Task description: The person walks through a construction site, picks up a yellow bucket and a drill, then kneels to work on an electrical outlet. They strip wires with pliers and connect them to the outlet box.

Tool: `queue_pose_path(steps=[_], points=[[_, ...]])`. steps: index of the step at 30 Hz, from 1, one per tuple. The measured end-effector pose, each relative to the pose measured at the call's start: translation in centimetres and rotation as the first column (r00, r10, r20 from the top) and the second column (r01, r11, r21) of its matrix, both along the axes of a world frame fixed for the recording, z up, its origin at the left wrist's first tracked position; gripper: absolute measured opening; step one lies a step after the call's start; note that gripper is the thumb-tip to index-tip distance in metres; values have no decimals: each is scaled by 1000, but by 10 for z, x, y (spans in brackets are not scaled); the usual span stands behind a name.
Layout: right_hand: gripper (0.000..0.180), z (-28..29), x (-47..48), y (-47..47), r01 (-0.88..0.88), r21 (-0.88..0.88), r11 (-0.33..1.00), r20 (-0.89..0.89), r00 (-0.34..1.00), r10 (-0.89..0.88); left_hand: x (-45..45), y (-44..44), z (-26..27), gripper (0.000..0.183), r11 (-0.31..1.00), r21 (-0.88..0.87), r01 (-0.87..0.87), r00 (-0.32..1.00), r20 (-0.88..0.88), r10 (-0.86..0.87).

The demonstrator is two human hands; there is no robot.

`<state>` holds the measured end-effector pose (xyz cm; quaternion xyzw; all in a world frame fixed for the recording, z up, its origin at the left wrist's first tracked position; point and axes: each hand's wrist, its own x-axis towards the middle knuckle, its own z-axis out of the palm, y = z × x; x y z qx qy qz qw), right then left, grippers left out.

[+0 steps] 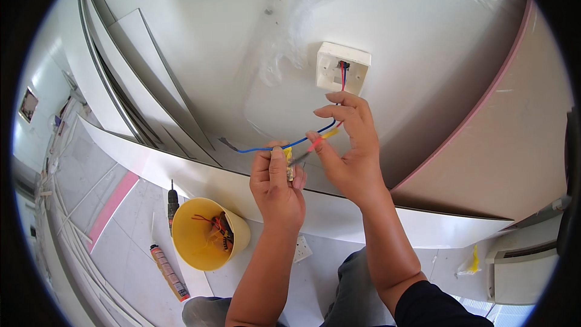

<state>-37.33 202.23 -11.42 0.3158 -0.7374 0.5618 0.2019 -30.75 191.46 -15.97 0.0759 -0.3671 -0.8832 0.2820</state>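
Observation:
My left hand (278,186) is closed around a small yellow item (289,168), probably a roll of tape, mostly hidden by the fingers. A blue wire (302,141) runs across that thumb's tip; its far left end is wrapped in dark grey. My right hand (352,145) has its fingers spread, the thumb touching a red wire (315,144) with a yellow section and a blurred dark end. Whether a finger pinches it from behind is hidden. Both wires come out of a white square wall box (322,70), which stands open above my right hand.
White panels (136,77) lean at the left, a pinkish-edged board (494,131) at the right. On the floor are a yellow bucket (181,240) holding wire scraps, a drill (173,206), a sealant tube (169,272) and a white socket plate (301,250). A low white strip (336,218) crosses below my hands.

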Motion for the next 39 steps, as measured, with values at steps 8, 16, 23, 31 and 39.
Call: queue_pose_path(steps=[8, 16, 23, 31, 39], points=[[20, -13, -10, 6, -8, 84, 996, -144, 989, 20, -1, -2, 6, 13, 1000, -2, 16, 1000, -1, -16], [12, -12, -13, 4, -15, -9, 1000, -108, 994, 14, 6, 0, 1, 12, 982, -186, -46, 985, 157, 76], [6, -9, -8, 1, 51, 1, 999, -30, 998, -51, 22, 17, 17, 19, 844, -505, -180, 953, 124, 277], [3, -7, -5, -2, 95, -202, 975, 323, 946, -25, 21, 14, 20, 20, 805, -586, -86, 974, 121, 192], [11, -7, -2, 6, 288, -461, 839, 161, 957, -241, 42, 9, -12, 14, 509, -832, -222, 963, -103, 250]])
